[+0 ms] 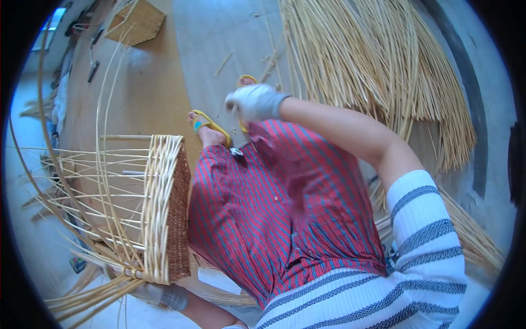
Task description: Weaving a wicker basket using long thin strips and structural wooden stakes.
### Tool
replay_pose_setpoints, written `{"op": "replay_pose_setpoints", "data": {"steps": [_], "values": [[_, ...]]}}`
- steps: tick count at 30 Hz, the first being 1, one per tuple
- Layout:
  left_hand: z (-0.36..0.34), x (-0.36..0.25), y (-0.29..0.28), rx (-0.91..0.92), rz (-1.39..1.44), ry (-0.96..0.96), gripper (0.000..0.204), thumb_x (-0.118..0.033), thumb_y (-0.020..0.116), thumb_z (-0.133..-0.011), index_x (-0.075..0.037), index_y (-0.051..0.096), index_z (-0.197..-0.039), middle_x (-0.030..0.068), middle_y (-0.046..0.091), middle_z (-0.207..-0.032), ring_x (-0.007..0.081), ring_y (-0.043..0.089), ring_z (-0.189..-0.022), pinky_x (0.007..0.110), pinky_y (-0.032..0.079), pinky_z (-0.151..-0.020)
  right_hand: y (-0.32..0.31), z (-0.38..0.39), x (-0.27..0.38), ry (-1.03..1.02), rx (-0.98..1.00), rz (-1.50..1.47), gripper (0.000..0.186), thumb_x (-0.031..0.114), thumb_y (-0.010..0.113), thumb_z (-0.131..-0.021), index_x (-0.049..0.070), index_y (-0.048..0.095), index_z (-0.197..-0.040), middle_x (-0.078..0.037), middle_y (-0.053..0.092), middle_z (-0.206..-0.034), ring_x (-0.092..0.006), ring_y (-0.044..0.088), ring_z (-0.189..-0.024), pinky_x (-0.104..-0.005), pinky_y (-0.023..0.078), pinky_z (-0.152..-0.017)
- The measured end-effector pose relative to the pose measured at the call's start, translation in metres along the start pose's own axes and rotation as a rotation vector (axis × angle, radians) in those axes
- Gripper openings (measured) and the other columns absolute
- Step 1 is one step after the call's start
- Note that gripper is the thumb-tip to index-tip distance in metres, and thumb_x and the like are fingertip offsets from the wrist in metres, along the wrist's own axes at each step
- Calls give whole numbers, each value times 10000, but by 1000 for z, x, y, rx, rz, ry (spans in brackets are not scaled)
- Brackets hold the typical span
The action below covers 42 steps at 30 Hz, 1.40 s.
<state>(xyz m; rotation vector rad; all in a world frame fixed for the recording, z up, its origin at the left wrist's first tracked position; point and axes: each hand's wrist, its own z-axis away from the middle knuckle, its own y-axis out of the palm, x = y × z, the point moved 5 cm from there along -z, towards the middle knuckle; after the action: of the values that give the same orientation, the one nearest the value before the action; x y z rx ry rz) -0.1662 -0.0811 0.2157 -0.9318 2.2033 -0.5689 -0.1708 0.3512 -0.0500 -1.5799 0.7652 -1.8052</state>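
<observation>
A part-woven wicker basket [164, 208] lies tilted on its side by my left leg. Its woven wall is pale outside and brown on the face toward me, and long loose rods fan out to the left. My left hand [159, 296], in a pale glove, is at the basket's lower corner among a bunch of rods [104, 293]; it grips there, its fingers mostly hidden behind the weave. Out in front, above my right knee, is my right hand [255, 102] in a white glove. Motion blurs its fingers, and nothing can be made out in them.
Large bundles of straight wicker rods [372, 60] lie at the far right, with more rods [471, 230] beside my right arm. A finished-looking woven box [137, 22] stands at the far left on a brown board [148, 82]. A small black-and-silver object [236, 152] is between my legs.
</observation>
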Motion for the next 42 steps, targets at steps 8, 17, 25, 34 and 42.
{"op": "replay_pose_setpoints", "data": {"steps": [8,17,25,34,42], "values": [[22,78,37,-370,281,-266,625,-342,575,-970,43,389,-1426,239,533,-1292,265,624,-1024,355,566,-802,299,-37,-21,384,419,90,562,462,714,-808,135,604,-1251,-124,645,-1257,-308,648,-1125,-472,539,-892],[41,116,11,-107,538,-539,605,-315,601,-961,41,405,-1410,200,567,-1234,230,617,-995,341,551,-817,291,-22,-56,489,-120,-268,353,329,664,-840,87,600,-1089,-212,672,-1061,-397,661,-984,-470,541,-815],[19,66,-14,-112,892,-303,618,-346,714,-907,14,472,-1347,87,625,-989,90,565,-663,224,486,-526,151,-6,-86,412,-619,-1094,315,266,695,-792,74,576,-1012,-41,638,-826,-196,621,-679,-342,518,-632],[-10,-52,-137,-20,1039,-159,571,-499,603,-942,-29,530,-1260,87,594,-899,105,561,-572,212,475,-423,-98,101,153,-157,-207,-1879,249,302,622,-943,76,611,-1046,-30,646,-869,-130,582,-664,-259,473,-606],[-45,-28,-125,-204,1619,-307,415,-397,450,-1042,-71,489,-1295,101,625,-978,142,574,-583,269,482,-420,-230,200,251,-638,-150,-1209,339,339,566,-977,7,624,-1014,-101,676,-959,-162,638,-841,-282,512,-813]]}}
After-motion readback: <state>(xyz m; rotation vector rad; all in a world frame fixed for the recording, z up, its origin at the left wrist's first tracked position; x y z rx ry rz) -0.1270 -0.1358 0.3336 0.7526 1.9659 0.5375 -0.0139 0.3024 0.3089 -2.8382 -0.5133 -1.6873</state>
